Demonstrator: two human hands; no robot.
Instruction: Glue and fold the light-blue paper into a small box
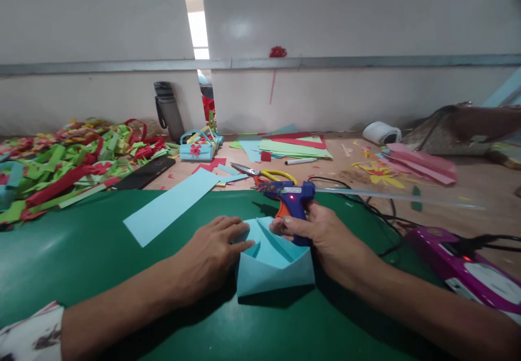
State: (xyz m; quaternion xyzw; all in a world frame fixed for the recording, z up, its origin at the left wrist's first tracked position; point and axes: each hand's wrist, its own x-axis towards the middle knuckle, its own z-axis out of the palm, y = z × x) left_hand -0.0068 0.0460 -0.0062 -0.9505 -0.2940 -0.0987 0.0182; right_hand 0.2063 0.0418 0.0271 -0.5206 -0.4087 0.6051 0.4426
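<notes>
A folded light-blue paper box point(277, 279) stands on the green mat point(195, 323), its top open and inner flaps showing. My left hand point(211, 252) is closed on the box's left side, fingertips at its upper edge. In my right hand point(317, 236) is a blue glue gun point(297, 201) with an orange trigger, a red light and a long clear glue stick out of its back. Its nozzle points left, above the far side of the box. Some fingers of this hand are near the box's right flap. A flat light-blue paper strip point(173, 206) lies left of the gun.
Scissors point(280, 175), a marker point(300, 161) and coloured sheets point(297, 146) lie beyond the mat. At left are cut paper strips point(61, 165), a phone point(144, 173), a bottle point(169, 112) and a small paper bag point(196, 151). A purple power strip point(459, 263) with cables sits at right.
</notes>
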